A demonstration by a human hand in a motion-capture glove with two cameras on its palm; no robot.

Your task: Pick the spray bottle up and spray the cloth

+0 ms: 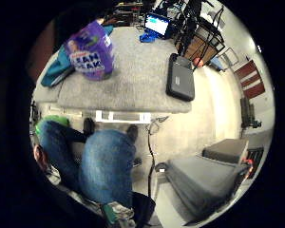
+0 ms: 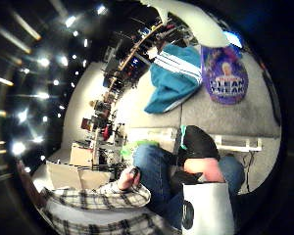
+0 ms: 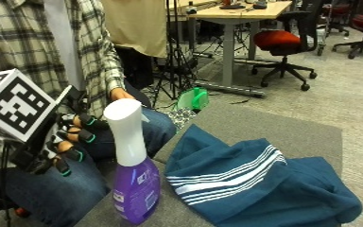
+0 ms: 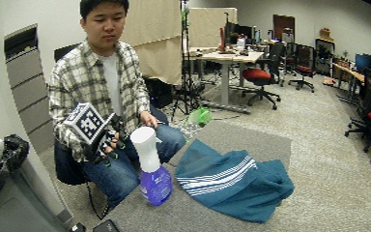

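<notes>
A purple spray bottle (image 3: 134, 189) with a white spray head stands upright near the front corner of the grey table (image 3: 263, 127). Beside it lies a crumpled teal cloth (image 3: 257, 184) with white stripes. My gloved right hand (image 3: 71, 142) hovers off the table's edge, level with the bottle's neck and a short gap from it. Its fingers are loosely curled and hold nothing. The wide outside view shows the bottle (image 4: 154, 181), the cloth (image 4: 234, 183) and the hand (image 4: 108, 140) in the same places. In the palm views the bottle (image 1: 92, 50) (image 2: 224, 73) stands next to the cloth (image 2: 174, 78).
A black flat device (image 1: 180, 78) lies near the table's other end. The person's bare left hand (image 3: 120, 93) rests on a thigh. A green object (image 3: 194, 99) sits past the table's far edge. A desk and a red office chair (image 3: 282, 40) stand behind.
</notes>
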